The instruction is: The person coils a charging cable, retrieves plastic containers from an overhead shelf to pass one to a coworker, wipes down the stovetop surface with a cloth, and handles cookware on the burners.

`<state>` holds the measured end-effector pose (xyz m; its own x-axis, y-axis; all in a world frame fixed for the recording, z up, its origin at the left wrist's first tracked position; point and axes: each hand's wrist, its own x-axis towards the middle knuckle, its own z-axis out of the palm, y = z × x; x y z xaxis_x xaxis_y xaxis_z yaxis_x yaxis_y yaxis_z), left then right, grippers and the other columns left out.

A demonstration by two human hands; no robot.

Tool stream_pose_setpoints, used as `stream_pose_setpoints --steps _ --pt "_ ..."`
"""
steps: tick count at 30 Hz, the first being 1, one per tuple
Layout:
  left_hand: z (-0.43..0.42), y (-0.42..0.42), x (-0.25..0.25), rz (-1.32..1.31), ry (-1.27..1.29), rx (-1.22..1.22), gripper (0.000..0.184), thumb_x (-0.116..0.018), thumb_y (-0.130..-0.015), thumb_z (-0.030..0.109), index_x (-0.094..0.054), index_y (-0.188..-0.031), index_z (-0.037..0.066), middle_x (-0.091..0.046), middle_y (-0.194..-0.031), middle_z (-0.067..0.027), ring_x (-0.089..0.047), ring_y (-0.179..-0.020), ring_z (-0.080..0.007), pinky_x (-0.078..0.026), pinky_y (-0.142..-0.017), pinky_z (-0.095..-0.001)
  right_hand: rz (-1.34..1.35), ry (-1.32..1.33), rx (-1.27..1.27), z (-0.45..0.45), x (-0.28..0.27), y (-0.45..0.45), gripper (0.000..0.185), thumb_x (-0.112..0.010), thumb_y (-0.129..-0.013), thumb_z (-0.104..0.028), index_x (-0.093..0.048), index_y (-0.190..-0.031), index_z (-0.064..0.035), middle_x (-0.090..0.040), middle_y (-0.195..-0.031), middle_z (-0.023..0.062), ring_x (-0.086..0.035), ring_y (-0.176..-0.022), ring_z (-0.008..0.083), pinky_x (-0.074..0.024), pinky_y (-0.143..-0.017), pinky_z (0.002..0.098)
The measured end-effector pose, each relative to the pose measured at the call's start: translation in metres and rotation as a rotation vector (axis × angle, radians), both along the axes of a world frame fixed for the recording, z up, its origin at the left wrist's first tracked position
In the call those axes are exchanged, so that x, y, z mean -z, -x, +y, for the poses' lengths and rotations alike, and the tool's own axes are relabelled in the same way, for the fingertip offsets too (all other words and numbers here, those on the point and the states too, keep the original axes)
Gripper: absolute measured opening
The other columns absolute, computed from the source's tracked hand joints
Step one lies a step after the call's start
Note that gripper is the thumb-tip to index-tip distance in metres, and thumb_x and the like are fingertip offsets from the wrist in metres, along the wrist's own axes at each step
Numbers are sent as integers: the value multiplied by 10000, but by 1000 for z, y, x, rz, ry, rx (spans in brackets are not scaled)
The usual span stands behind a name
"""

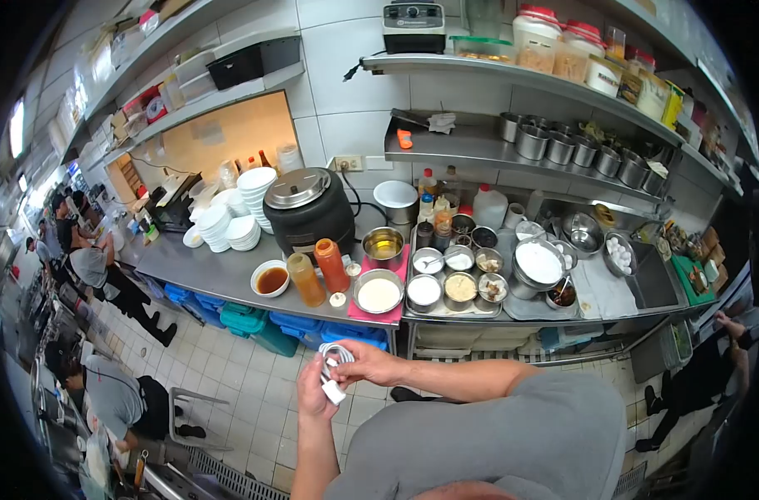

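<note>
Closest to me, a person in a grey shirt (479,433) is standing and holding a white cord (339,348) out in front, up off the counter. The cord is making small loops, and a little white block (334,392) is sitting just under them, between the hands. The right hand (371,364) is pinching the loops from the side. The left hand (311,396) is curling its fingers around the cord from the other side; I can't tell just how each finger is bending.

To do this part well, I think both hands should be squeezing softly, so the loops are lying flat and side by side. A thumb should be minding the block, since it looks like the heavy bit and could be pulling the loops crooked. It is best to be working slowly, with no sharp bends, and away from wet food.

Just past the hands, a metal counter (198,267) is holding lots of food things. A bowl of pale stuff (378,311) is sitting on a pink sheet (403,271), near a red-orange bottle (331,265) and a brown-yellow bottle (305,280). Behind those, a big black pot (313,221) is standing next to stacked white plates (215,229). Farther off on the left, another person (100,271) is standing in the aisle.
</note>
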<state>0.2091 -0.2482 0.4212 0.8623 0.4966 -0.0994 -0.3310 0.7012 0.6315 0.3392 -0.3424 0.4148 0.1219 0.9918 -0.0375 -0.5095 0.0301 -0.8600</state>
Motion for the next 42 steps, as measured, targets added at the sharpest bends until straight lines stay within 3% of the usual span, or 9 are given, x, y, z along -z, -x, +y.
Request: stream_pose_setpoints --steps 7,12,19,23,24,26,31,35,42 --pt "-22 -76 -5 42 -133 -53 196 -525 -961 200 -620 -963 29 -653 -840 -84 -620 -676 -136 -499 -522 -252 -522 60 327 -24 -3 -59 398 -631 -937 -139 -419 -1244 4 -596 -1092 90 -619 -969 153 -524 -833 303" --pt "-30 -140 -20 -45 -38 -45 220 -507 -978 232 -607 -926 43 -653 -858 -93 -622 -682 -156 -504 -520 -265 -1136 -232 288 -61 -71 -150 686 -697 -864 -282 -364 -1366 47 -492 -1301 261 -487 -1247 355 -409 -1026 402" --pt "-33 -238 -51 -21 -209 -82 221 -505 -967 238 -575 -873 51 -621 -730 -73 -585 -527 -148 -486 -452 -249 -2133 -767 1305 -99 -330 -407 286 -691 -782 -132 -630 -1053 -65 -649 -1084 112 -585 -977 308 -479 -886 403" --pt "-37 -281 -126 -10 -608 -122 193 -519 -935 229 -572 -886 50 -596 -721 -46 -561 -508 -110 -466 -443 -229 -2302 -506 1461 -81 -420 -513 299 -644 -853 -169 -642 -1130 -60 -659 -1116 109 -573 -1109 312 -475 -943 410" --pt "-40 -289 -155 3 -700 -135 186 -533 -917 229 -566 -885 49 -586 -725 -32 -545 -506 -92 -451 -441 -218 -2371 -24 1223 -83 -439 -513 283 -650 -849 -192 -661 -1102 -66 -667 -1100 119 -593 -1085 312 -483 -928 413" --pt "-38 -308 -204 40 -967 -224 219 -546 -901 265 -584 -904 50 -566 -740 -8 -524 -514 -73 -419 -440 -210 -2363 423 968 -83 -457 -523 270 -656 -846 -215 -681 -1074 -71 -676 -1083 129 -613 -1062 312 -491 -914 416" --pt "-24 -384 -331 -162 -1518 -422 256 -573 -921 262 -579 -825 26 -530 -761 9 -461 -733 -67 -392 -639 -265 -2035 1 1357 -103 -487 -559 244 -681 -821 -262 -713 -968 -71 -705 -940 150 -662 -920 331 -515 -836 409" --pt "-25 -487 -424 -396 -2107 -1181 251 -616 -882 230 -562 -796 1 -531 -755 -155 -525 -738 -324 -436 -654 -398 -1783 -251 1692 -141 -499 -554 217 -678 -821 -155 -715 -994 -29 -733 -907 126 -693 -686 312 -559 -709 409" --pt "-50 -661 -468 -683 -2274 -1147 205 -619 -884 214 -595 -870 11 -555 -897 -163 -555 -919 -354 -468 -793 -434 -1341 -411 1760 -186 -506 -476 199 -664 -841 -71 -661 -992 58 -691 -809 135 -656 -624 167 -527 -543 300"
